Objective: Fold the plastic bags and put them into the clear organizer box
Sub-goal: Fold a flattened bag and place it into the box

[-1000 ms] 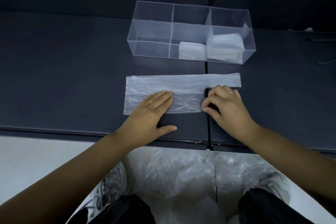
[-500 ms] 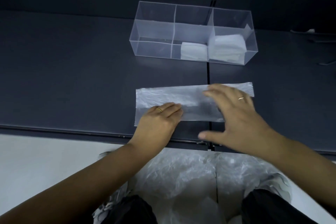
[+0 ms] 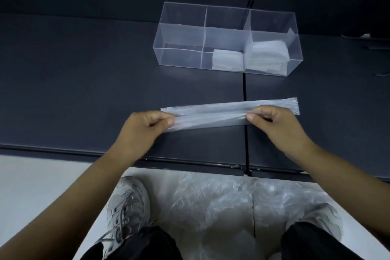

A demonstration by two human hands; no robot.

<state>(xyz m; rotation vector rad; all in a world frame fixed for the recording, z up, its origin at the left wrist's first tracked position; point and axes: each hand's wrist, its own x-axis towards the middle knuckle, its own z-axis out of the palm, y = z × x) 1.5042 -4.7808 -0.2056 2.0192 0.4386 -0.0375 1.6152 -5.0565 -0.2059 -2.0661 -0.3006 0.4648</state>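
Since the bag [image 3: 211, 121] looked thin n slippy, left hand [image 3: 145, 127] & right hand [image 3: 272, 121] were both pinched tight on its near edge w/ fingertips.

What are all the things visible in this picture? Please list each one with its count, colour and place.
plastic bag: one, translucent white, folded into a long strip on the table, near edge pinched and lifted by both hands
clear organizer box: one, transparent, three compartments, far side of table
folded bags: two stacks, white, in middle and right compartments; left one empty
table: dark grey
loose plastic bags: a pile, clear, on the floor between the feet
shoes: two, light grey, on the floor
left hand: pinching the strip
right hand: pinching the strip
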